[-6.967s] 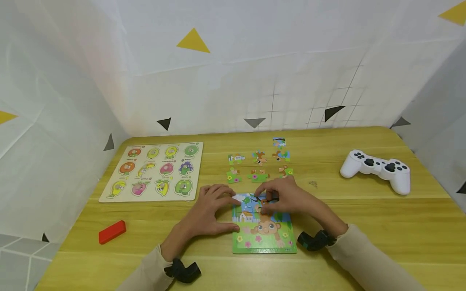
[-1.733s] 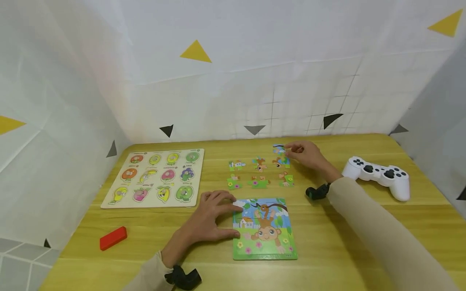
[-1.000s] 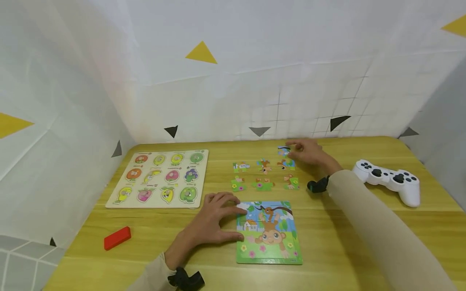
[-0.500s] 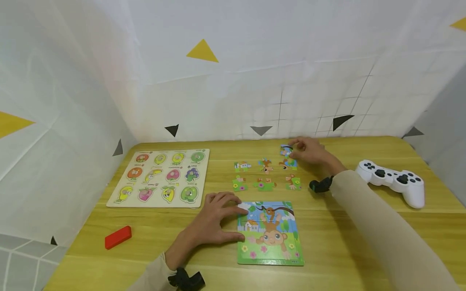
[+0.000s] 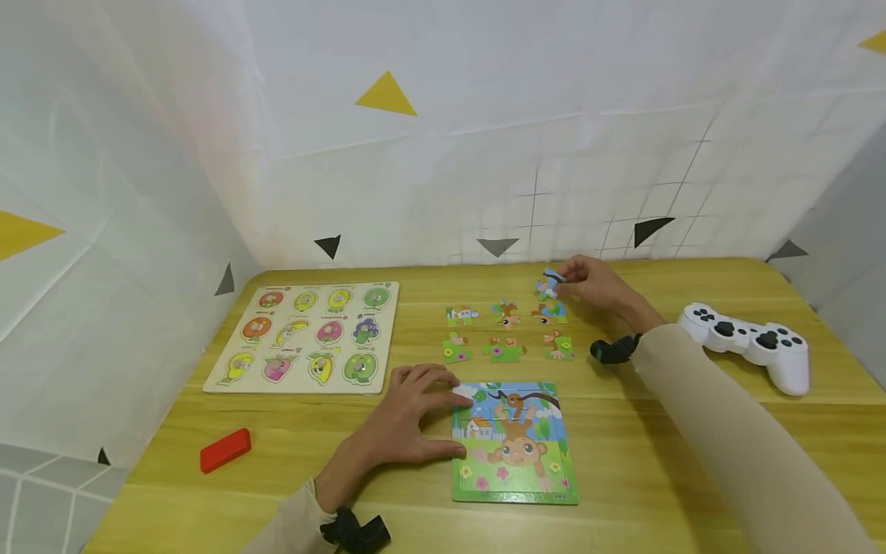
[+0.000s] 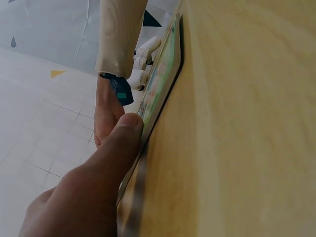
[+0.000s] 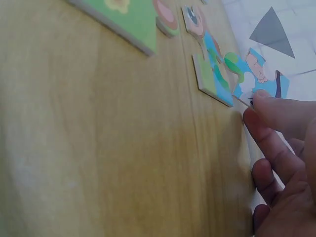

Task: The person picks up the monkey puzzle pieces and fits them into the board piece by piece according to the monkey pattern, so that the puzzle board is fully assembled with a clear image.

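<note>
My right hand [image 5: 597,283] pinches a blue puzzle piece [image 5: 548,285] with a branch and a foot on it, at the back of the table. In the right wrist view this puzzle piece [image 7: 254,74] is tilted up between thumb and fingertips, beside a piece that lies flat. My left hand [image 5: 408,422] rests on the table with thumb and index finger spread against the left edge of the monkey puzzle board [image 5: 515,496]. The left wrist view shows the thumb [image 6: 129,121] on the rim of that board. The board carries a monkey hanging from a branch.
Behind the board lie several loose jigsaw pieces [image 5: 504,350] in two rows. A wooden fruit peg board [image 5: 298,388] lies at the back left, with a red block [image 5: 225,451] in front of it. On the right is a white game controller [image 5: 747,342].
My right hand has gone from the puzzle board, where its fingers worked on the picture, to the back piece, which is now lifted and tilted. My left hand has stayed at the board's edge.
</note>
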`<state>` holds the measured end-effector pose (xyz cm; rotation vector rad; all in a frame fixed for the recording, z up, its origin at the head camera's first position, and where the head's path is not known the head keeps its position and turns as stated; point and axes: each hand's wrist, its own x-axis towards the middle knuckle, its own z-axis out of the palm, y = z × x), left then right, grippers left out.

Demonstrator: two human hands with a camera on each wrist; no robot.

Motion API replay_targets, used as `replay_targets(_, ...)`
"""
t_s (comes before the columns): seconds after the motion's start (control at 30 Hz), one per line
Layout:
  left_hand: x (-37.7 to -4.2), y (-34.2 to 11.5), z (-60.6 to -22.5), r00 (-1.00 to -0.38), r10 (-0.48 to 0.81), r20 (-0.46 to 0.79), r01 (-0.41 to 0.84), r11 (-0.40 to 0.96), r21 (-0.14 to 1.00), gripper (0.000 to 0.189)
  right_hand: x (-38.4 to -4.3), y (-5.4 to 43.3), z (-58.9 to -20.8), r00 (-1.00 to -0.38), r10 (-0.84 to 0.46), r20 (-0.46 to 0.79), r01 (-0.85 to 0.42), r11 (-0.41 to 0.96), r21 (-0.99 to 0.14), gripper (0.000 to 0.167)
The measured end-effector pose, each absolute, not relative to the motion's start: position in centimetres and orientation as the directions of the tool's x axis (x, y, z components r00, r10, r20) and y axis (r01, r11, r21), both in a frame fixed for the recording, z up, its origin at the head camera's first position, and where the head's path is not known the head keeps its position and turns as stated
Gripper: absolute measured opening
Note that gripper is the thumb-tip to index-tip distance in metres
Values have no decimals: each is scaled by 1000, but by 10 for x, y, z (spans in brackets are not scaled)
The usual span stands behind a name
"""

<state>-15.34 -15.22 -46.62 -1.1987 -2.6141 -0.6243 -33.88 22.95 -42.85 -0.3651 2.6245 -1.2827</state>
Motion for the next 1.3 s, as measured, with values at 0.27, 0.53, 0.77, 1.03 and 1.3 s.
replay_targets(0.27,-153,-152,-468,-650,676,348,760,581,292,60,-340,231,-431,-956,-288,-57,-134,600,-789,39)
replay_targets(0.53,-153,-152,-467,-653,676,342,758,583,293,60,-334,232,-434,-969,-245,-24,-128,585,-801,43)
replay_targets(0.77,-153,-152,-466,-650,676,347,760,581,292,59,-329,234,-436,-973,-225,51,-171,554,-815,42)
replay_targets(1.03,-153,-151,-465,-650,677,345,760,581,292,59,-316,236,-432,-981,-178,81,-158,479,-864,38)
replay_targets(1.3,-154,-152,-466,-650,677,346,760,578,296,59,-299,233,-421,-965,-210,160,-240,447,-862,37)
